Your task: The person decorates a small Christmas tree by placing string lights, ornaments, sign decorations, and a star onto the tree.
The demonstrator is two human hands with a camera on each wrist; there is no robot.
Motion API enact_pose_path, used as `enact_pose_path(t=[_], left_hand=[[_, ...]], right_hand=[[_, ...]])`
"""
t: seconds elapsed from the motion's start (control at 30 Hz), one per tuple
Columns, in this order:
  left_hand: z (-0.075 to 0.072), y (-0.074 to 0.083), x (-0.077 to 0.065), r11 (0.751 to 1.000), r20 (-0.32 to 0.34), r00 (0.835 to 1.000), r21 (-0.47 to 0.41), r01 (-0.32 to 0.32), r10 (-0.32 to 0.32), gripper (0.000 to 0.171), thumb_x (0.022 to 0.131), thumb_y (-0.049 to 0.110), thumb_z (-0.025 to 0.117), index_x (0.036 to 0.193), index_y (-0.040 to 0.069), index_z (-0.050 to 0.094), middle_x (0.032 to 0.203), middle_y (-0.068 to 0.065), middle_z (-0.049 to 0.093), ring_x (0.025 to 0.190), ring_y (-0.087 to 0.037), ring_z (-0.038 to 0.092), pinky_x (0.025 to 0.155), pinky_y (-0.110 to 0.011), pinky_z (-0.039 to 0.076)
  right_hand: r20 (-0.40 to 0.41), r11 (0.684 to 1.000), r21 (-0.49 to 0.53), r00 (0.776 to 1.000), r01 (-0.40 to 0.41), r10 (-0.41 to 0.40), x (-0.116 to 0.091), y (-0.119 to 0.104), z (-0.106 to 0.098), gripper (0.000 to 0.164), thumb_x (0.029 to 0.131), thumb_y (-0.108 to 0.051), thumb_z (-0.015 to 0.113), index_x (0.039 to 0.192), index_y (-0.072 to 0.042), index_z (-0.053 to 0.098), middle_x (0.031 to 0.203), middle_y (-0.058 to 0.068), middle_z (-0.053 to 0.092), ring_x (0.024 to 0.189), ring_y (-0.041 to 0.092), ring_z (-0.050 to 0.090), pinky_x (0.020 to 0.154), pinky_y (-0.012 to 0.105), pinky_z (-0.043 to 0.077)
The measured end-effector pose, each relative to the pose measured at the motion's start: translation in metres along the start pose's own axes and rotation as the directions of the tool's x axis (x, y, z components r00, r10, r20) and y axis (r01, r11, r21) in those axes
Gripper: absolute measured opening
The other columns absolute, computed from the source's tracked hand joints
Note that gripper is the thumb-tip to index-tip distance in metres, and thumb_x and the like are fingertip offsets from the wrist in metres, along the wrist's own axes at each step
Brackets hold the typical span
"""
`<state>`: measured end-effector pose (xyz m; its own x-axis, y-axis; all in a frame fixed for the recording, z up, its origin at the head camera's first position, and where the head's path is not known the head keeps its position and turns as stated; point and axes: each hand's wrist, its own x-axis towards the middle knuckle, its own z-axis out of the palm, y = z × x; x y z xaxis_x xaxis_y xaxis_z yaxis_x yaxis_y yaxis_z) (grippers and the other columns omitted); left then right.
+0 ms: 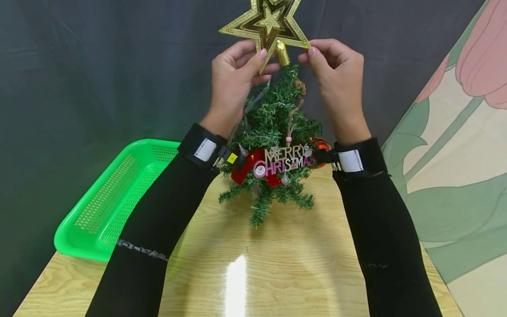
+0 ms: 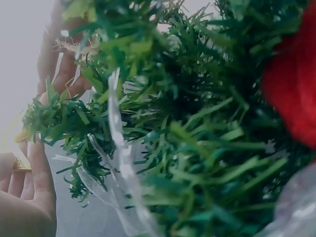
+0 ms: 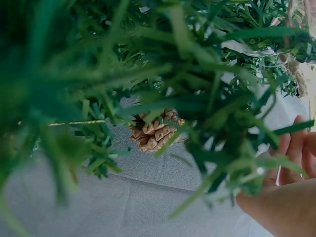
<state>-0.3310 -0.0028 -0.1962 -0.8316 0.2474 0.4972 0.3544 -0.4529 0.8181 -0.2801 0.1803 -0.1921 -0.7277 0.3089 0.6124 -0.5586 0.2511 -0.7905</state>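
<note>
A gold glitter star topper [image 1: 270, 22] is held up over the tip of a small green Christmas tree [image 1: 273, 119]. My left hand [image 1: 239, 72] pinches the star's lower left point between thumb and fingers. At its lower right point, my right hand [image 1: 336, 66] pinches the tip. The star's gold socket [image 1: 283, 53] sits right at the treetop. On the tree hang a "Merry Christmas" sign [image 1: 285, 160], a red bow [image 1: 246, 167] and a red ball [image 1: 320, 147]. A pine cone [image 3: 155, 132] shows among the branches in the right wrist view.
A green perforated plastic basket [image 1: 95, 193] stands at the left of the wooden table [image 1: 253, 264]. Dark cloth [image 1: 119, 66] hangs behind. To the right is a panel with painted tulips [image 1: 467, 154].
</note>
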Motion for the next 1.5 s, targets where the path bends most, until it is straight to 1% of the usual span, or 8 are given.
enact_pose_path(t=[0.13,0.4,0.67,0.83,0.97,1.17,1.33,1.5], left_hand=[[0.001,0.001,0.003,0.992,0.040,0.998,0.108,-0.059,0.055,0.026,0.099,0.001,0.065,0.124,-0.006,0.069,0.114,-0.026,0.074,0.078,-0.015,0.076,0.078,-0.033,0.061],[0.002,-0.001,0.006,0.958,0.092,0.996,0.283,-0.040,0.014,0.033,0.098,0.002,0.068,0.130,-0.004,0.068,0.114,-0.022,0.075,0.076,-0.011,0.074,0.078,-0.031,0.060],[-0.001,-0.005,0.008,0.893,0.121,0.992,0.442,-0.086,0.036,0.028,0.098,0.005,0.070,0.124,-0.004,0.071,0.113,-0.020,0.076,0.101,-0.022,0.074,0.081,-0.023,0.053],[-0.004,-0.006,0.011,0.896,0.120,0.993,0.441,-0.045,-0.009,0.028,0.099,0.005,0.068,0.126,-0.002,0.071,0.116,-0.019,0.076,0.105,-0.021,0.074,0.080,-0.022,0.051],[-0.006,-0.009,0.011,0.897,0.130,0.992,0.437,-0.062,0.005,0.026,0.100,0.006,0.067,0.123,-0.002,0.073,0.112,-0.020,0.077,0.103,-0.020,0.074,0.078,-0.022,0.048],[-0.007,-0.013,0.009,0.907,0.142,0.989,0.410,-0.097,0.042,0.024,0.099,0.004,0.067,0.121,-0.006,0.072,0.108,-0.022,0.077,0.102,-0.021,0.075,0.094,-0.025,0.054],[-0.008,-0.012,0.007,0.917,0.131,0.991,0.392,-0.067,0.017,0.026,0.099,0.004,0.068,0.123,-0.004,0.072,0.112,-0.019,0.077,0.103,-0.020,0.074,0.093,-0.025,0.054],[-0.012,-0.010,0.007,0.909,0.141,0.989,0.407,-0.093,0.039,0.026,0.099,0.004,0.069,0.123,-0.004,0.072,0.116,-0.020,0.075,0.105,-0.021,0.072,0.094,-0.027,0.055]], right_hand=[[-0.005,1.000,0.012,1.000,-0.014,0.014,-0.002,0.003,-0.004,0.013,0.101,-0.008,0.066,0.105,-0.004,0.078,0.084,-0.004,0.075,0.091,0.015,0.069,0.088,0.026,0.049],[0.030,0.998,-0.039,0.998,-0.056,0.058,-0.015,0.019,-0.015,0.013,0.100,-0.009,0.068,0.101,-0.004,0.080,0.088,0.000,0.076,0.089,0.015,0.069,0.086,0.026,0.049],[0.080,0.996,-0.080,0.996,-0.033,0.039,-0.027,0.034,-0.018,0.013,0.100,-0.011,0.067,0.096,-0.010,0.080,0.085,-0.004,0.074,0.080,0.011,0.065,0.071,0.025,0.041],[0.097,0.997,-0.075,0.994,-0.035,0.042,-0.029,0.035,-0.016,0.013,0.101,-0.011,0.067,0.095,-0.009,0.079,0.085,-0.003,0.073,0.081,0.012,0.065,0.075,0.026,0.042],[0.109,0.995,-0.087,0.992,-0.048,0.058,-0.029,0.035,-0.015,0.013,0.101,-0.012,0.066,0.097,-0.008,0.078,0.086,-0.003,0.072,0.084,0.013,0.065,0.079,0.025,0.045],[0.111,0.996,-0.072,0.992,-0.059,0.067,-0.029,0.034,-0.015,0.012,0.101,-0.012,0.066,0.099,-0.008,0.078,0.089,-0.002,0.074,0.088,0.015,0.067,0.083,0.025,0.050],[0.111,0.995,-0.063,0.991,-0.071,0.078,-0.029,0.034,-0.015,0.012,0.102,-0.012,0.066,0.101,-0.008,0.077,0.093,-0.001,0.076,0.089,0.016,0.067,0.079,0.024,0.048],[0.103,0.995,-0.077,0.992,-0.064,0.071,-0.029,0.033,-0.016,0.015,0.102,-0.012,0.064,0.106,-0.007,0.077,0.095,-0.002,0.075,0.093,0.017,0.067,0.083,0.024,0.049]])
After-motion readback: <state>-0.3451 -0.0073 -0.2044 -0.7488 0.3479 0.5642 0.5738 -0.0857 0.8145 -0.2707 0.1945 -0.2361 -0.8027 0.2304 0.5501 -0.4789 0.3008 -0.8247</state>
